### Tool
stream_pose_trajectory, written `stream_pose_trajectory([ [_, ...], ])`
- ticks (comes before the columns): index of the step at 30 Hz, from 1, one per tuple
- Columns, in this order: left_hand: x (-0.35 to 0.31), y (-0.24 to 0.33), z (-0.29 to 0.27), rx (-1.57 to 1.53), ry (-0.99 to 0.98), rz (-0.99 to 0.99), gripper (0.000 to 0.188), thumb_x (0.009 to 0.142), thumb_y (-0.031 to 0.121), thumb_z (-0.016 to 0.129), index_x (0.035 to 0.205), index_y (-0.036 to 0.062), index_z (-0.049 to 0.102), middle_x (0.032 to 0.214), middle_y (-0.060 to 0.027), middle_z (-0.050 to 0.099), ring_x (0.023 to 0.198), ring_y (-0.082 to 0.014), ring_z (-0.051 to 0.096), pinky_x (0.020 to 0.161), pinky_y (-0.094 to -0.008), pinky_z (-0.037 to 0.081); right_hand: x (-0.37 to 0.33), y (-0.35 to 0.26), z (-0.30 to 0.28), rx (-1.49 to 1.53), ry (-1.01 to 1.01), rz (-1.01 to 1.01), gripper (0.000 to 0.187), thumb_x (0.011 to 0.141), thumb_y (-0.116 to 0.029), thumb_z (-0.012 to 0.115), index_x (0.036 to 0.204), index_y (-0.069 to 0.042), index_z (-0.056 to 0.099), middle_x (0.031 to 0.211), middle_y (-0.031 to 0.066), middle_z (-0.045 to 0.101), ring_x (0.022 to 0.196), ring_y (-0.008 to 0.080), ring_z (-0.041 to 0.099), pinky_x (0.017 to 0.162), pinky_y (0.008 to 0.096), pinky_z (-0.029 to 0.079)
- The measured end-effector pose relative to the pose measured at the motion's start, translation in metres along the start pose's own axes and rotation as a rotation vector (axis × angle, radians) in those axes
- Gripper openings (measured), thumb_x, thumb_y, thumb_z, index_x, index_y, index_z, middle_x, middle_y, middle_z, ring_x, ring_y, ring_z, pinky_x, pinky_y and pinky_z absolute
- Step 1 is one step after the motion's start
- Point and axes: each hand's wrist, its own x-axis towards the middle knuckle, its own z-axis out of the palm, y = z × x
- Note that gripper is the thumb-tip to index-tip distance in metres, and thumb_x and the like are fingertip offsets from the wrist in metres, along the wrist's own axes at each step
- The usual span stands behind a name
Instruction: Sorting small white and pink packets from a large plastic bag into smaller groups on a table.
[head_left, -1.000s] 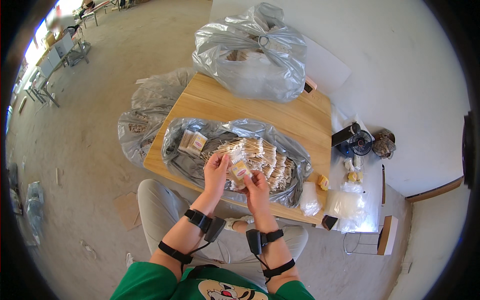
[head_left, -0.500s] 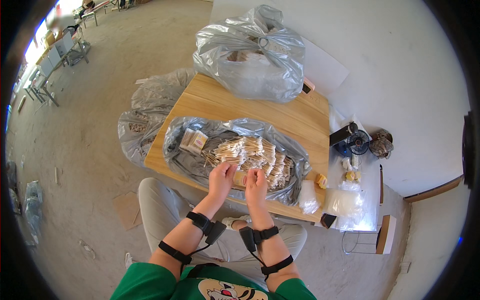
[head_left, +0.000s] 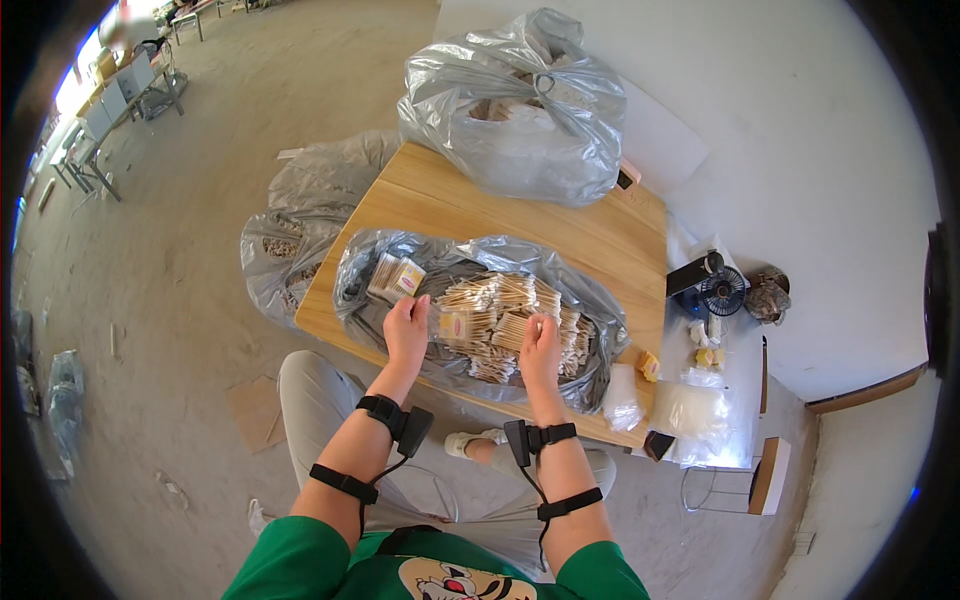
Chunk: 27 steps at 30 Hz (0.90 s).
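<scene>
My left hand is closed on the edge of a small clear packet with a yellow and red label. Opposite it, my right hand pinches a small bundle of cotton swabs. Both hands are above an opened grey plastic bag spread on the table. Inside this bag lies a heap of loose cotton swabs, stacked in rows. Several filled swab packets lie together at its left end, beyond my left hand.
A big grey bag stands at the back of the wooden table. Clear empty sachets and a yellow item lie at the right edge. A side table holds a small fan. More filled bags rest at left.
My hands have moved apart from being close together. The packet has come up and left with my left hand, while my right hand has moved right and now shows a swab bundle.
</scene>
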Motion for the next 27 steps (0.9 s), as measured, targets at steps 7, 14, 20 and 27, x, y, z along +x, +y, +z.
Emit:
stream_pose_trajectory([
  [7, 0.002, 0.018, -0.009, 0.020, -0.030, 0.088, 0.028, 0.084, 0.020, 0.062, 0.069, 0.0000, 0.051, 0.058, -0.0146, 0.047, 0.050, -0.0266, 0.043, 0.050, -0.0340, 0.037, -0.012, -0.029, -0.022, -0.491, 0.155, -0.268, 0.026, 0.089, -0.021, 0.053, 0.107, -0.003, 0.050, 0.094, 0.0161, 0.055, 0.082, 0.0332, 0.058, 0.063, 0.0364, 0.049],
  [14, -0.021, 0.081, -0.009, -0.054, -0.221, 0.350, 0.015, 0.083, 0.014, 0.062, 0.076, 0.0019, 0.056, 0.064, -0.0114, 0.052, 0.052, -0.0211, 0.048, 0.050, -0.0286, 0.040, -0.044, -0.047, 0.002, 1.402, -0.357, 0.738, 0.033, 0.096, -0.034, 0.040, 0.110, -0.004, 0.046, 0.104, 0.0114, 0.058, 0.085, 0.0216, 0.060, 0.071, 0.0354, 0.051],
  [20, -0.024, 0.100, -0.012, 0.042, -0.183, 0.444, 0.013, 0.082, 0.014, 0.062, 0.077, 0.0034, 0.057, 0.069, -0.0119, 0.057, 0.061, -0.0298, 0.056, 0.053, -0.0338, 0.044, -0.056, -0.034, -0.017, 1.604, -0.255, 0.759, 0.025, 0.095, -0.023, 0.045, 0.105, -0.001, 0.049, 0.087, 0.0081, 0.059, 0.075, 0.0199, 0.062, 0.067, 0.0277, 0.050],
  [27, -0.051, 0.109, 0.004, 0.044, -0.285, 0.341, 0.014, 0.085, 0.012, 0.060, 0.076, 0.0015, 0.056, 0.062, -0.0123, 0.052, 0.053, -0.0232, 0.053, 0.050, -0.0304, 0.041, -0.061, -0.009, -0.040, 1.488, -0.166, 0.658, 0.004, 0.089, -0.008, 0.054, 0.092, -0.006, 0.051, 0.075, 0.0037, 0.059, 0.063, 0.0122, 0.057, 0.054, 0.0241, 0.043],
])
